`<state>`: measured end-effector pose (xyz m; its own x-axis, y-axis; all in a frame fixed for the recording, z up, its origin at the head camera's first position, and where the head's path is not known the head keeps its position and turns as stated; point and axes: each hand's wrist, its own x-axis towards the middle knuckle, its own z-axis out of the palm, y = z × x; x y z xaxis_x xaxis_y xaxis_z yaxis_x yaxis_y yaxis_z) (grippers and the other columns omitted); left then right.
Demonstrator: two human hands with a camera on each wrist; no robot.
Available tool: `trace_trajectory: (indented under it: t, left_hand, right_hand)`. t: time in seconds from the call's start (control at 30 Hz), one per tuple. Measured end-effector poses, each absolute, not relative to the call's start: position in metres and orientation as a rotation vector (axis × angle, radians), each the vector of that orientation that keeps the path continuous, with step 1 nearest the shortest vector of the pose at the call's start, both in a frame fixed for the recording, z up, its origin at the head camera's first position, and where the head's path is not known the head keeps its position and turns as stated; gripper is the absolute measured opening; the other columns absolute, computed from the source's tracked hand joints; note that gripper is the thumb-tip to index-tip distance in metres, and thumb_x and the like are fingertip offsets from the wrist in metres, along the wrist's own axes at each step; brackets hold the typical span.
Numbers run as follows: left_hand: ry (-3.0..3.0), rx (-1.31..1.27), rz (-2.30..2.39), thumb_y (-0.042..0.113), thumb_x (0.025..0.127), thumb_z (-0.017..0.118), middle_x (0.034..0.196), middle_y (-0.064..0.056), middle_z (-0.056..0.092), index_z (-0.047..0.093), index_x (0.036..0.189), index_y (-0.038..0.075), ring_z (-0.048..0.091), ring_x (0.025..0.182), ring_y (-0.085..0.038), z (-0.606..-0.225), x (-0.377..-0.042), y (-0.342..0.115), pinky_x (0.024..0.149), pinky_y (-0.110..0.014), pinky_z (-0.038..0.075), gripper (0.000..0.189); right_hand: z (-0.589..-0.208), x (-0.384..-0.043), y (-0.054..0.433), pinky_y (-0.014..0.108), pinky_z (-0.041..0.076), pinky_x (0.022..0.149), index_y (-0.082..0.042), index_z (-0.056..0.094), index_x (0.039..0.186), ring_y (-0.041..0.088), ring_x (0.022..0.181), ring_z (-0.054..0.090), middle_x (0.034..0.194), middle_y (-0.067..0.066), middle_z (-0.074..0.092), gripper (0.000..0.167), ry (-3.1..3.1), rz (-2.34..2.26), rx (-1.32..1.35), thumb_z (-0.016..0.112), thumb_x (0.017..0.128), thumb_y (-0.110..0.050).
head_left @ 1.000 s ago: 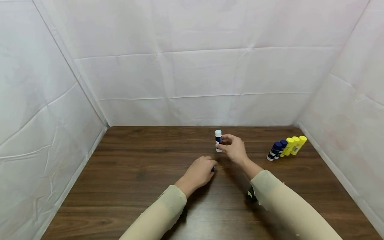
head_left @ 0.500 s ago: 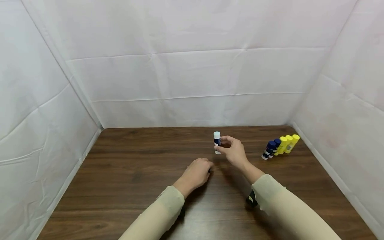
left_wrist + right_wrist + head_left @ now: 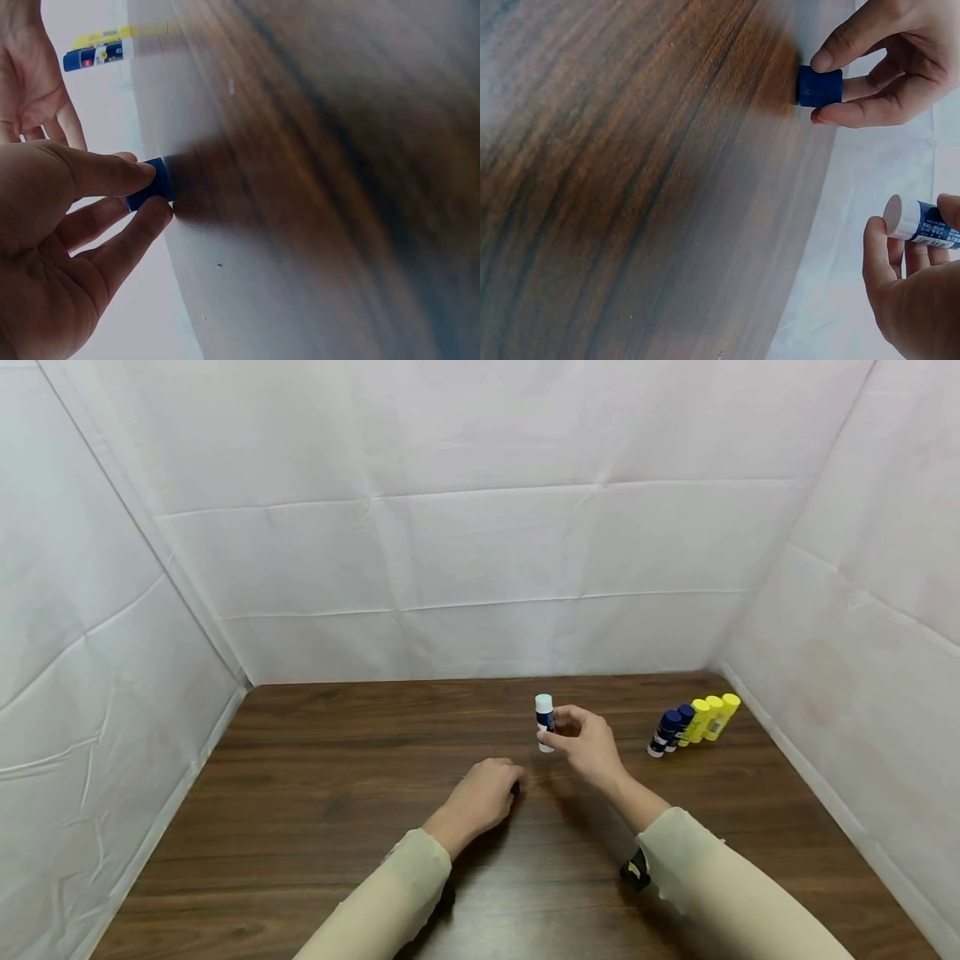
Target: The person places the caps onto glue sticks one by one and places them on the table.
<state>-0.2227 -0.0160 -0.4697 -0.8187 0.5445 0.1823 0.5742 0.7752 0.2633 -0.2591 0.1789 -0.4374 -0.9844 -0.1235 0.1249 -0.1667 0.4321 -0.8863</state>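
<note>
My left hand (image 3: pixel 480 795) is low over the middle of the table, pinching a blue cap (image 3: pixel 152 184) between thumb and fingers. In both wrist views the cap's end is at the wooden surface. Slightly farther off and to the right, my right hand (image 3: pixel 588 745) holds a glue stick (image 3: pixel 545 723) upright by its blue-and-white barrel, thumb on the near side. Its upper end shows white. The right wrist view shows the barrel's pale round base (image 3: pixel 894 215). From the head view the left fingers hide most of the cap.
A row of several glue sticks stands at the back right: blue-capped ones (image 3: pixel 664 733) on the left, yellow ones (image 3: pixel 711 718) on the right. White cloth walls (image 3: pixel 480 552) enclose the brown wooden table (image 3: pixel 337 735) at the back and both sides.
The head view has turned a little to the right. Against the table, my right hand has moved slightly right with the glue stick. My left hand keeps its pinch on the cap.
</note>
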Motion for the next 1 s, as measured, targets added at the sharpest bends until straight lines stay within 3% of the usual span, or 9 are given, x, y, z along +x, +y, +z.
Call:
trace_trajectory:
  t: [0.27,0.5,0.8,1.0]
  left_hand:
    - [-2.857,-0.867,-0.52,0.005,0.09,0.076,0.105,-0.002,0.073,0.074,0.108,0.011,0.069,0.1,-0.016,-0.463,-0.217,-0.021,0.087,-0.029,0.057,0.019]
    - [-2.821,-0.803,-0.661,0.013,0.09,0.079,0.104,0.001,0.072,0.074,0.106,0.015,0.069,0.095,-0.013,-0.447,-0.209,-0.028,0.082,-0.025,0.057,0.017]
    - [-2.755,-0.717,-0.969,0.011,0.09,0.078,0.108,0.0,0.071,0.073,0.109,0.016,0.072,0.09,-0.011,-0.428,-0.195,-0.039,0.076,-0.019,0.057,0.02]
    - [-2.682,-0.649,-1.227,0.008,0.089,0.079,0.109,-0.002,0.072,0.072,0.108,0.015,0.073,0.091,-0.016,-0.424,-0.188,-0.049,0.077,-0.019,0.058,0.022]
  right_hand:
    - [-0.435,-0.253,0.186,0.04,0.057,0.085,-0.012,0.067,0.124,0.025,0.105,0.067,0.116,0.008,0.071,0.035,-2.628,1.601,0.291,0.078,0.092,-0.023]
    - [-0.424,-0.245,0.193,0.043,0.057,0.086,-0.012,0.066,0.125,0.025,0.108,0.067,0.117,0.008,0.071,0.037,-2.603,1.638,0.308,0.077,0.092,-0.025]
    - [-0.417,-0.235,0.194,0.046,0.056,0.089,-0.012,0.066,0.123,0.026,0.107,0.068,0.115,0.008,0.07,0.036,-2.565,1.673,0.354,0.078,0.092,-0.028]
    - [-0.416,-0.23,0.194,0.045,0.055,0.092,-0.012,0.067,0.122,0.025,0.109,0.067,0.114,0.009,0.07,0.036,-2.569,1.676,0.35,0.078,0.092,-0.028]
